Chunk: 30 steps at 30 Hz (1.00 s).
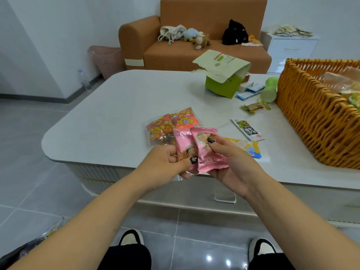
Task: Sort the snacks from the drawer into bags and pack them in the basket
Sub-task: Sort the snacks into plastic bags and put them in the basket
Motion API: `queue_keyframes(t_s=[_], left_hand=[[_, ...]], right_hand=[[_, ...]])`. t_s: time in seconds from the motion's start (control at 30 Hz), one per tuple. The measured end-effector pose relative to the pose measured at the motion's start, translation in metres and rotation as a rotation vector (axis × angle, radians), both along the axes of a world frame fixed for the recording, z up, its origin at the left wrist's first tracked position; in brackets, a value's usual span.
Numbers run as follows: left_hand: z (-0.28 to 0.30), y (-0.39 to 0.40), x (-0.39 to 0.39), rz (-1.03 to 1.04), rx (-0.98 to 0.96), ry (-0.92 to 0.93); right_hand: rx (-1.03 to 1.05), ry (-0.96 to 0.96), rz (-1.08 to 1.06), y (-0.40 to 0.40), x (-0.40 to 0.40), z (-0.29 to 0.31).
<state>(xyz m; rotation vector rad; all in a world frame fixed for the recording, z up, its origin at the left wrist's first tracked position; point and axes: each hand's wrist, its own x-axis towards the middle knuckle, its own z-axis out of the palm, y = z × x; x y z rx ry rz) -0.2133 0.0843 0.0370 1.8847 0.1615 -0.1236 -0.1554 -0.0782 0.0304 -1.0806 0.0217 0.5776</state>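
Two pink snack packets are held above the near edge of the white table (pixel 109 106). My left hand (pixel 165 162) pinches the left pink packet (pixel 183 142). My right hand (pixel 231 162) grips the right pink packet (pixel 206 152), thumb on its face. A clear bag with orange-red snack packets (pixel 169 123) lies on the table just behind my hands. The woven basket (pixel 311 121) stands at the right with bagged snacks inside. Loose packets lie between: a yellow-blue one (pixel 247 148), a black-white-green one (pixel 248 129) and a small yellow-green one (pixel 254 107).
A green paper bag (pixel 224 78) stands at the table's far side beside blue packets (pixel 251 91) and a green roll (pixel 269 90). An orange sofa (pixel 175 53) with plush toys is behind, a pink bin (pixel 107 59) to its left, a white cabinet (pixel 292 51) at right.
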Motion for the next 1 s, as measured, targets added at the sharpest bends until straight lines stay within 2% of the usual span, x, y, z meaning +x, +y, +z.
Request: queue_keyframes(t_s=[0.1,0.17,0.3,0.5,0.57,0.63,0.87,1.0], left_hand=[[0.006,0.005,-0.003,-0.089,-0.023,0.046],[0.002,0.015,-0.003,-0.042,0.042,-0.02],[-0.015,0.037,0.002,0.045,0.659,-0.257],[-0.019,0.045,0.005,0.063,1.042,-0.307],[-0.019,0.046,0.004,0.129,1.064,-0.322],[-0.017,0.046,0.004,0.208,1.047,-0.318],[-0.017,0.041,0.009,0.308,0.995,-0.398],[-0.018,0.038,0.011,0.318,0.991,-0.401]], right_hand=[[0.025,0.0,-0.033,0.0,0.003,0.001],[0.037,0.023,-0.068,-0.003,0.006,0.003],[-0.087,0.082,0.01,-0.012,0.011,0.004],[-0.3,0.233,0.209,-0.009,0.007,-0.012],[-0.354,0.247,0.227,-0.002,0.001,-0.023],[-0.356,0.236,0.145,0.012,-0.007,-0.032],[-0.196,0.191,-0.154,0.056,-0.001,-0.027],[-0.272,0.213,-0.122,0.075,0.003,-0.025]])
